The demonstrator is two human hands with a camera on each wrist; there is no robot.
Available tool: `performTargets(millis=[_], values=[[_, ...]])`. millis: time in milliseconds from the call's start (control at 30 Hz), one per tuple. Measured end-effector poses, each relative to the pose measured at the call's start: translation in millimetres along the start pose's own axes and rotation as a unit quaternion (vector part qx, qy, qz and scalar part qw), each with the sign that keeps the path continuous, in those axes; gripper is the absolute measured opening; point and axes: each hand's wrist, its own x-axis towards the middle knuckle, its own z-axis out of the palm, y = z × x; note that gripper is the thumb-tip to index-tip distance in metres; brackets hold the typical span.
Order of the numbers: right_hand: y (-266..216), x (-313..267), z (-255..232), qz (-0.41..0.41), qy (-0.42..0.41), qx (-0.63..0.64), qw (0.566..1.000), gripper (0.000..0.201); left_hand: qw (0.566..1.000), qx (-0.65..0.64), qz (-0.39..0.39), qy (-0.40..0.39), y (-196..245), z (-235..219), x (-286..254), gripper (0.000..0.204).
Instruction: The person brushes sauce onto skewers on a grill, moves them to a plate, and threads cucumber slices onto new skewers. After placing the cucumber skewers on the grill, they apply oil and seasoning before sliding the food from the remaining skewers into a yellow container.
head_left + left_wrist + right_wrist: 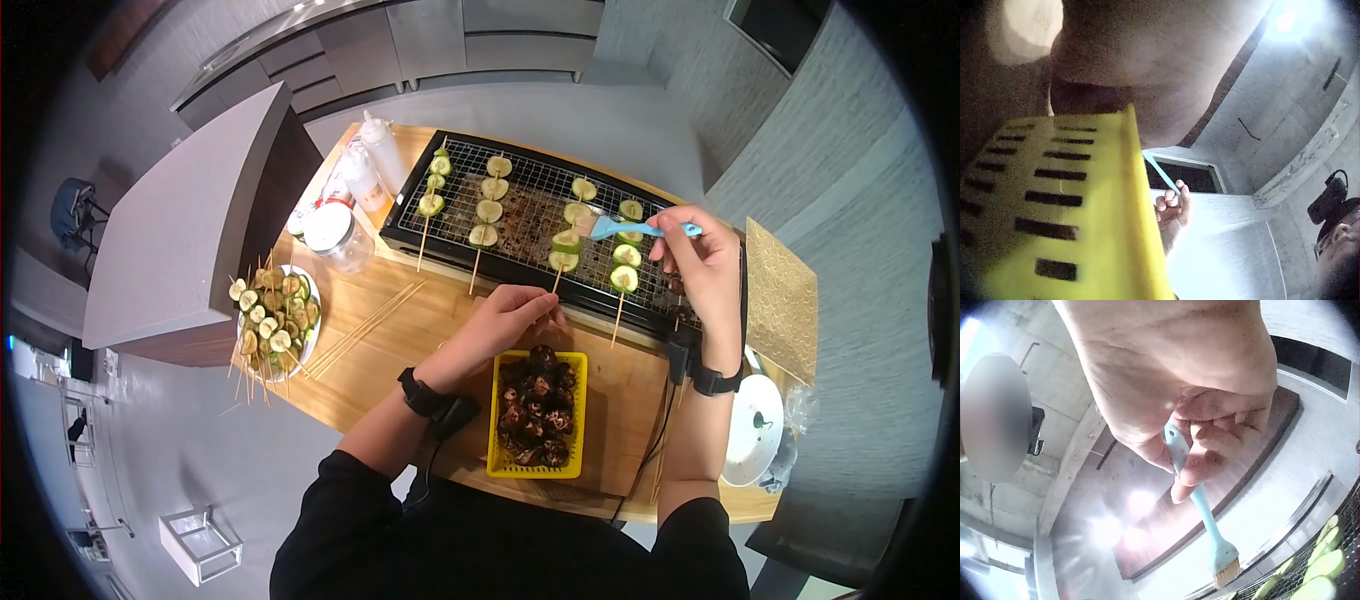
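Observation:
In the head view my right hand grips the light blue handle of a basting brush. Its bristles meet zucchini slices threaded on a wooden skewer over the black grill. The right wrist view shows the brush pointing down from curled fingers, bristles close to green-rimmed slices. My left hand pinches the bare lower end of that same skewer at the grill's front edge; some of its fingers are hidden. Other zucchini skewers lie across the mesh on both sides.
Before me a yellow basket of dark brown pieces stands on a wooden board. Left are a plate of zucchini skewers, loose sticks, a jar and squeeze bottles. A white plate sits right.

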Motion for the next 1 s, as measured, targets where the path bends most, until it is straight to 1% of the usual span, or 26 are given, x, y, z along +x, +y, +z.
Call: performTargets(millis=[100, 200, 300, 400, 500, 600, 700, 800, 900, 933, 1000], values=[[-3.8, -2.2, 2.5, 0.016, -0.009, 0.015, 1.0, 0.011, 1.0, 0.002, -0.005, 0.002, -5.5, -0.1, 1.9, 0.037], [9.0, 0.1, 4.0, -0.001, -0.055, -0.006, 0.998, 0.012, 1.0, 0.007, -0.018, 0.001, -4.5, -0.3, 2.2, 0.038], [6.9, 1.1, 2.2, -0.001, -0.094, -0.088, 0.992, 0.012, 1.0, 0.004, -0.028, -0.004, -2.0, -0.8, 1.5, 0.038], [11.1, 2.5, 4.8, -0.009, -0.109, -0.003, 0.994, 0.012, 1.0, 0.009, -0.016, 0.002, -5.5, -0.3, 2.9, 0.035], [18.9, 3.8, 10.9, -0.019, -0.103, -0.041, 0.994, 0.013, 1.0, 0.011, -0.026, 0.004, -6.0, -1.2, 3.1, 0.035], [18.3, 6.8, 4.2, 0.004, -0.119, 0.003, 0.993, 0.014, 1.0, 0.003, -0.028, 0.008, -2.8, -0.5, 1.4, 0.036], [23.9, 8.6, 2.5, 0.02, -0.114, -0.027, 0.993, 0.015, 1.0, 0.0, -0.028, 0.006, -4.0, -1.2, 1.8, 0.036], [27.3, 10.5, 3.9, 0.021, -0.049, 0.033, 0.998, 0.015, 1.0, 0.002, -0.019, 0.004, -7.1, -1.5, 2.8, 0.036], [35.3, 15.9, 8.8, 0.01, -0.008, -0.008, 1.0, 0.015, 1.0, 0.008, -0.015, 0.005, -9.4, -1.4, 4.1, 0.036], [40.3, 16.7, 9.4, 0.016, -0.022, -0.043, 0.999, 0.015, 1.0, 0.011, -0.021, 0.005, -8.4, -1.6, 3.9, 0.036], [39.5, 16.0, 11.4, 0.021, -0.015, -0.027, 0.999, 0.015, 0.999, 0.016, -0.032, 0.006, -5.9, -1.9, 3.4, 0.036]])
